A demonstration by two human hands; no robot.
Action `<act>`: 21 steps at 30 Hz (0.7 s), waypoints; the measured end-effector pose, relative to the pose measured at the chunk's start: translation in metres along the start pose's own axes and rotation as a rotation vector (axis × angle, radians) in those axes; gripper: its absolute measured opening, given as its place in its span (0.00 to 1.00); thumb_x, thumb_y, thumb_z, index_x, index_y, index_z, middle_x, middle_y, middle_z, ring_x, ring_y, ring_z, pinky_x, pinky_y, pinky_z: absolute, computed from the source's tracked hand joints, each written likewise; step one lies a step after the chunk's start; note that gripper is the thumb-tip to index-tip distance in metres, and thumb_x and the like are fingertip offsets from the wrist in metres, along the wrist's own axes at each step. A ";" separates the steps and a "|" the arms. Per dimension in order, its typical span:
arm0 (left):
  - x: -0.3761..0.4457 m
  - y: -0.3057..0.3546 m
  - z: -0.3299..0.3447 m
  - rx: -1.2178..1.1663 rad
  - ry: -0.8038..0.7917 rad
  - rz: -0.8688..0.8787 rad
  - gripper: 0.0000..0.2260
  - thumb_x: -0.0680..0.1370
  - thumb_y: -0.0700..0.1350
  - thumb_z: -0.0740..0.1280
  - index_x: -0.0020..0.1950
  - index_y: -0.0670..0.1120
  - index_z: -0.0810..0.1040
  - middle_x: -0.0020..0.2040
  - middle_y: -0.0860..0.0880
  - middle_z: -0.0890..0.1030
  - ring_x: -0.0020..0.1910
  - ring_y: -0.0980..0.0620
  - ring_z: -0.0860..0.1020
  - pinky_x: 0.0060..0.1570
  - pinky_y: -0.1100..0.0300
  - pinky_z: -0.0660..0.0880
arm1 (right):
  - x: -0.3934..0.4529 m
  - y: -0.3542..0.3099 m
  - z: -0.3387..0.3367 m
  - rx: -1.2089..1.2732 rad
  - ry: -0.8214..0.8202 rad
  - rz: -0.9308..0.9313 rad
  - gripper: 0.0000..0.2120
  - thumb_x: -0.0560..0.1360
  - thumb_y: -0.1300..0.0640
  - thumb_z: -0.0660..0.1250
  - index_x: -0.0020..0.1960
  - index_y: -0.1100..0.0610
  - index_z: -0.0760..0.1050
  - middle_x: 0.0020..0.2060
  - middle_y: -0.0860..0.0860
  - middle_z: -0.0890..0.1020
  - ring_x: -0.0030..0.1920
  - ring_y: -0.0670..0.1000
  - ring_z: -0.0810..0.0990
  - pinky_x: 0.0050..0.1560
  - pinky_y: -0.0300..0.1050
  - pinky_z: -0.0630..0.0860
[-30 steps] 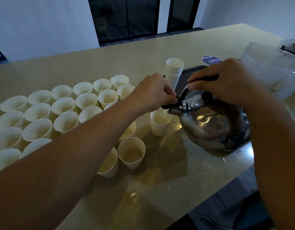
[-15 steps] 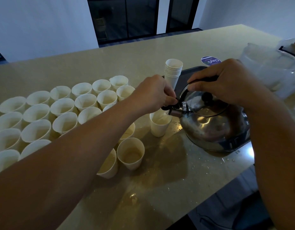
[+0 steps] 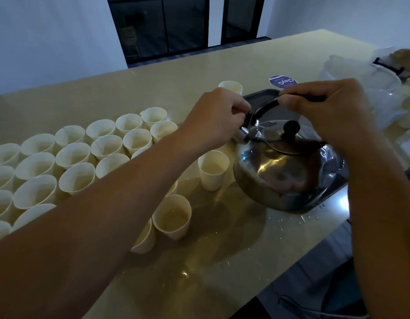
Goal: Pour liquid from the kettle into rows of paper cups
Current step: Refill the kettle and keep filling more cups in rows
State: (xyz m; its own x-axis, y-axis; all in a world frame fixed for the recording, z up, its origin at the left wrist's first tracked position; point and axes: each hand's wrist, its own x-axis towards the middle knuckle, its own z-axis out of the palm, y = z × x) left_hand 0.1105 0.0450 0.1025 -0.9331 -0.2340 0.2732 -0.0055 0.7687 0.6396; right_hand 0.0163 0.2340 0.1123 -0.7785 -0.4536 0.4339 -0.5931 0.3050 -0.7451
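The kettle (image 3: 289,171) has tipped back toward level since half a second ago, when its spout hung over the lone paper cup (image 3: 212,172) beside it; the spout now sits higher and clear of that cup's rim, so I judge the pour into this cup to be over or pausing. The kettle's base sits low over the tabletop (image 3: 199,65) near the right-hand edge, but whether it rests on the surface cannot be told. The right hand (image 3: 326,111) is curled round the black handle arching over the lid. The left hand (image 3: 219,116) is bunched at the spout end, fingers pinching what looks like the spout cap lever, as it was a moment ago. The lone cup stands just beside the kettle's left flank, apart from the rows of paper cups (image 3: 72,162) packed along the left part of the tabletop. Two nearer cups (image 3: 171,216) toward the front edge show liquid; how full the lone cup is cannot be read. A stack of spare cups (image 3: 230,87) and a dark tray (image 3: 259,97) lie behind the hands, with water droplets spotting the surface near the front edge. Next would likely be moving to another empty cup.
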 end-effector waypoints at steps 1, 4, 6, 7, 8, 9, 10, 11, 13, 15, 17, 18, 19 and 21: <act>0.002 0.005 0.002 0.001 0.004 0.026 0.11 0.80 0.41 0.66 0.59 0.49 0.85 0.50 0.55 0.84 0.44 0.60 0.78 0.43 0.73 0.73 | -0.002 0.001 -0.003 0.012 0.030 0.010 0.07 0.74 0.52 0.76 0.46 0.40 0.83 0.38 0.35 0.85 0.39 0.38 0.83 0.47 0.30 0.78; 0.010 0.021 0.014 -0.010 -0.010 0.039 0.13 0.80 0.38 0.63 0.60 0.46 0.83 0.52 0.48 0.85 0.51 0.52 0.81 0.54 0.58 0.77 | -0.006 0.008 -0.012 0.041 0.124 0.038 0.06 0.74 0.52 0.75 0.51 0.45 0.84 0.39 0.40 0.86 0.39 0.41 0.84 0.46 0.32 0.79; 0.017 0.027 0.026 -0.004 -0.033 0.007 0.16 0.80 0.36 0.61 0.65 0.47 0.81 0.56 0.48 0.83 0.55 0.52 0.79 0.58 0.57 0.75 | -0.010 0.016 -0.015 0.052 0.163 0.054 0.06 0.75 0.53 0.74 0.52 0.48 0.83 0.43 0.56 0.87 0.35 0.52 0.82 0.40 0.35 0.78; 0.020 0.028 0.033 0.006 -0.051 -0.003 0.17 0.80 0.35 0.61 0.66 0.47 0.80 0.56 0.49 0.83 0.56 0.51 0.79 0.59 0.56 0.75 | -0.011 0.020 -0.017 0.064 0.174 0.069 0.06 0.76 0.54 0.74 0.52 0.49 0.83 0.44 0.64 0.85 0.34 0.56 0.80 0.36 0.34 0.77; 0.023 0.029 0.041 0.013 -0.076 -0.011 0.18 0.79 0.35 0.62 0.67 0.47 0.79 0.55 0.49 0.82 0.57 0.51 0.78 0.59 0.57 0.74 | -0.013 0.026 -0.018 0.079 0.181 0.082 0.05 0.76 0.56 0.74 0.52 0.50 0.83 0.44 0.67 0.84 0.33 0.56 0.79 0.35 0.32 0.75; 0.025 0.030 0.049 0.018 -0.106 -0.020 0.19 0.79 0.34 0.62 0.68 0.47 0.78 0.54 0.50 0.81 0.57 0.51 0.78 0.59 0.58 0.73 | -0.015 0.032 -0.020 0.080 0.191 0.091 0.06 0.76 0.56 0.74 0.52 0.50 0.83 0.44 0.65 0.85 0.32 0.51 0.80 0.37 0.30 0.75; 0.026 0.030 0.057 0.027 -0.137 -0.031 0.20 0.79 0.35 0.62 0.70 0.48 0.76 0.55 0.50 0.81 0.58 0.51 0.77 0.59 0.58 0.73 | -0.017 0.040 -0.021 0.064 0.199 0.099 0.07 0.76 0.56 0.74 0.53 0.50 0.82 0.43 0.58 0.86 0.34 0.42 0.81 0.41 0.29 0.76; 0.027 0.030 0.066 0.038 -0.165 -0.038 0.21 0.79 0.36 0.62 0.72 0.48 0.74 0.58 0.50 0.81 0.60 0.50 0.77 0.60 0.57 0.72 | -0.018 0.048 -0.022 0.042 0.201 0.108 0.08 0.75 0.56 0.74 0.54 0.50 0.82 0.43 0.51 0.86 0.37 0.37 0.82 0.45 0.29 0.77; 0.031 0.030 0.082 0.052 -0.222 -0.048 0.22 0.78 0.37 0.64 0.72 0.48 0.73 0.61 0.48 0.81 0.62 0.48 0.77 0.61 0.53 0.74 | -0.019 0.062 -0.024 0.031 0.181 0.145 0.08 0.75 0.56 0.74 0.54 0.49 0.82 0.41 0.42 0.83 0.39 0.33 0.82 0.47 0.28 0.76; 0.034 0.032 0.092 0.062 -0.263 -0.060 0.20 0.77 0.37 0.64 0.69 0.46 0.75 0.57 0.48 0.83 0.59 0.47 0.79 0.59 0.50 0.76 | -0.017 0.074 -0.025 0.054 0.160 0.190 0.08 0.75 0.55 0.74 0.53 0.47 0.82 0.40 0.36 0.83 0.40 0.32 0.81 0.45 0.26 0.75; 0.038 0.034 0.097 0.063 -0.272 -0.059 0.15 0.77 0.37 0.64 0.63 0.44 0.77 0.52 0.48 0.83 0.55 0.46 0.79 0.56 0.51 0.76 | -0.013 0.085 -0.026 0.069 0.163 0.209 0.08 0.75 0.54 0.75 0.52 0.46 0.82 0.37 0.33 0.83 0.41 0.33 0.82 0.45 0.26 0.74; 0.039 0.035 0.099 0.058 -0.272 -0.058 0.14 0.77 0.38 0.65 0.62 0.44 0.78 0.51 0.48 0.82 0.55 0.46 0.79 0.55 0.51 0.76 | -0.011 0.090 -0.027 0.073 0.166 0.217 0.08 0.75 0.54 0.75 0.52 0.46 0.83 0.36 0.33 0.83 0.41 0.33 0.82 0.45 0.26 0.74; 0.041 0.037 0.101 0.058 -0.274 -0.059 0.15 0.77 0.38 0.65 0.64 0.44 0.77 0.52 0.48 0.82 0.55 0.47 0.78 0.55 0.51 0.75 | -0.008 0.094 -0.028 0.078 0.167 0.224 0.08 0.74 0.54 0.75 0.52 0.45 0.83 0.36 0.33 0.83 0.41 0.33 0.82 0.45 0.26 0.74; 0.042 0.038 0.104 0.066 -0.280 -0.066 0.18 0.78 0.39 0.66 0.68 0.44 0.75 0.55 0.48 0.82 0.57 0.47 0.78 0.58 0.51 0.75 | -0.004 0.102 -0.030 0.082 0.161 0.232 0.07 0.74 0.54 0.75 0.51 0.44 0.83 0.36 0.32 0.83 0.41 0.33 0.82 0.45 0.26 0.75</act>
State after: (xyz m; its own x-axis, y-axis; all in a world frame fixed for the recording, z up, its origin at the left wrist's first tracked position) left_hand 0.0334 0.1257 0.0637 -0.9928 -0.1184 0.0184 -0.0839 0.7966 0.5986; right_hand -0.0467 0.2919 0.0499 -0.9178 -0.2386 0.3174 -0.3821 0.3134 -0.8694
